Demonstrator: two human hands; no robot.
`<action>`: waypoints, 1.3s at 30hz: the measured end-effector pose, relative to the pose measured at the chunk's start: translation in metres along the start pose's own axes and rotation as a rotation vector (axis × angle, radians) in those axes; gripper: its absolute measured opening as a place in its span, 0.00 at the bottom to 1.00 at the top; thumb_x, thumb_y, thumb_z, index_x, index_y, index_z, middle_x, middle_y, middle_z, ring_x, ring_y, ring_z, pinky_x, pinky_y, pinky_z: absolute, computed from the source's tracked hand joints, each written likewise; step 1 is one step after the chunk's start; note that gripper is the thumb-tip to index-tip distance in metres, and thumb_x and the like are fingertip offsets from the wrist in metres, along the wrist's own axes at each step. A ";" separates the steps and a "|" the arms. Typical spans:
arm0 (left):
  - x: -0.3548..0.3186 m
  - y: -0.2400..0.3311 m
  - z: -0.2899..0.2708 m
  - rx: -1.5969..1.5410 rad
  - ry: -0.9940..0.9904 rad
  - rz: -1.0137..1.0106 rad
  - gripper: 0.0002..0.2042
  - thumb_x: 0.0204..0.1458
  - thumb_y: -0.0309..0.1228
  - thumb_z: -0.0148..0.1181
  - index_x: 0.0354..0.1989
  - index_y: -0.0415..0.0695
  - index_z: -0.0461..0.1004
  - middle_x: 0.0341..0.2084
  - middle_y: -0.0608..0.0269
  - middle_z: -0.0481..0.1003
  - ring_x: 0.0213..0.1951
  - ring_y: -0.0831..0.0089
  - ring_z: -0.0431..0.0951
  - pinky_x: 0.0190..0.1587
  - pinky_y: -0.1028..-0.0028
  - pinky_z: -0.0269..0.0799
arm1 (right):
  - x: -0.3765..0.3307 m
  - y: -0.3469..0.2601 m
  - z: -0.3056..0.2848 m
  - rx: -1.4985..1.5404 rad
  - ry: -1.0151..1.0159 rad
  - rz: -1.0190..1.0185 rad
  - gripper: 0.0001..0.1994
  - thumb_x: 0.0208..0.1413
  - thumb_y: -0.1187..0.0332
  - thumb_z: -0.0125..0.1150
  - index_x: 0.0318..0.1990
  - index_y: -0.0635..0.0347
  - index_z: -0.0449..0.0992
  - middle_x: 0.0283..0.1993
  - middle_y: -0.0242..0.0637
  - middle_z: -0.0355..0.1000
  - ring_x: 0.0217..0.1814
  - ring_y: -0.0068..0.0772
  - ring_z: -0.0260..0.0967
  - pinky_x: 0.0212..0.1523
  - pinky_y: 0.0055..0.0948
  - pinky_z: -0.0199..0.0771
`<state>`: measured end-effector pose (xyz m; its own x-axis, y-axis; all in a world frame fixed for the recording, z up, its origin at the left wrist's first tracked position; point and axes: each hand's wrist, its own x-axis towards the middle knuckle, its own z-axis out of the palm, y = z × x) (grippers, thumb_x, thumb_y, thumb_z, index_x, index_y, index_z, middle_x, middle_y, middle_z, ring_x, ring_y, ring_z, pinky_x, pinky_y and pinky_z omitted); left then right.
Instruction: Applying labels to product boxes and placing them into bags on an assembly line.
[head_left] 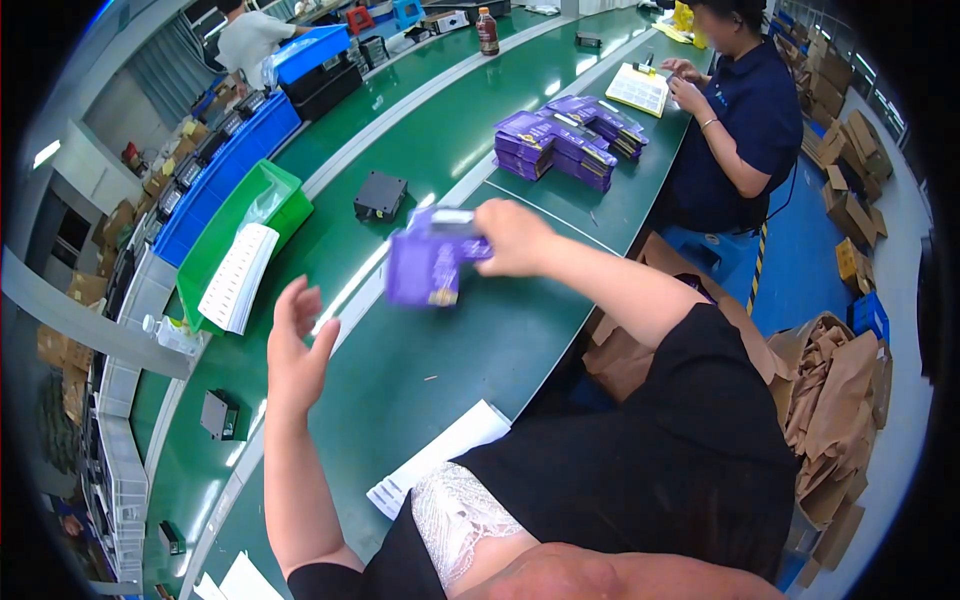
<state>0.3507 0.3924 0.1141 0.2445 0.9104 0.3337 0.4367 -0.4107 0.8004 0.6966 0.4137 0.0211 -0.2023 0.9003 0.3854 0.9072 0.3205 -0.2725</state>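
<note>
My right hand (517, 238) grips a purple printed carton (422, 268) by its right edge and holds it over the green table. The carton is blurred by motion and looks flat, with a notched outline; whether it is one piece or several I cannot tell. To its left my left hand (302, 345) is raised with fingers apart and holds nothing. Several stacks of similar purple cartons (555, 140) lie on the table beyond my right hand. A small black box-shaped device (381, 195) sits past the held carton.
Printed sheets (440, 455) lie by my body. Left stand a green bin (290, 190) with paper labels (238, 278) on it, a blue bin (225, 180) and another black device (219, 415). At far right a co-worker (740, 120) stands by a yellow-edged board (638, 90); brown paper (830, 400) fills a carton.
</note>
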 end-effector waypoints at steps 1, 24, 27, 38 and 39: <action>-0.003 -0.007 -0.005 -0.013 -0.048 -0.057 0.24 0.49 0.23 0.63 0.58 0.39 0.70 0.44 0.53 0.77 0.44 0.63 0.77 0.51 0.67 0.73 | -0.001 0.023 -0.003 -0.044 -0.059 0.176 0.22 0.35 0.59 0.70 0.38 0.61 0.72 0.37 0.46 0.73 0.37 0.50 0.71 0.41 0.41 0.75; -0.223 -0.011 -0.046 0.232 -0.380 -0.445 0.33 0.46 0.25 0.69 0.63 0.36 0.64 0.46 0.48 0.76 0.46 0.59 0.78 0.53 0.67 0.73 | -0.059 0.052 -0.069 -0.271 0.062 0.573 0.18 0.57 0.52 0.61 0.34 0.60 0.75 0.31 0.41 0.76 0.34 0.46 0.74 0.37 0.40 0.73; -0.235 -0.015 -0.028 0.153 -0.311 -0.517 0.32 0.48 0.23 0.67 0.64 0.37 0.63 0.45 0.48 0.76 0.43 0.62 0.78 0.50 0.69 0.74 | -0.124 0.073 -0.073 -0.255 0.186 0.576 0.14 0.59 0.57 0.60 0.30 0.58 0.71 0.28 0.38 0.73 0.29 0.43 0.70 0.33 0.38 0.70; -0.286 -0.032 0.083 -0.218 0.112 -0.559 0.22 0.55 0.18 0.58 0.60 0.37 0.64 0.48 0.49 0.73 0.47 0.66 0.75 0.55 0.74 0.68 | -0.428 0.210 -0.095 -0.056 0.273 1.126 0.14 0.61 0.58 0.56 0.33 0.60 0.78 0.29 0.41 0.77 0.29 0.42 0.73 0.39 0.37 0.75; -0.290 -0.032 0.089 -0.212 0.119 -0.534 0.22 0.55 0.19 0.58 0.59 0.37 0.64 0.49 0.49 0.72 0.48 0.66 0.75 0.56 0.74 0.67 | -0.456 0.215 -0.083 -0.005 0.188 1.185 0.13 0.61 0.60 0.55 0.33 0.61 0.78 0.29 0.42 0.77 0.29 0.43 0.73 0.39 0.39 0.76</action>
<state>0.3426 0.1375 -0.0524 -0.0661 0.9928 -0.0996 0.2873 0.1145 0.9510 1.0145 0.0475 -0.1403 0.8163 0.5773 0.0198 0.4943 -0.6803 -0.5412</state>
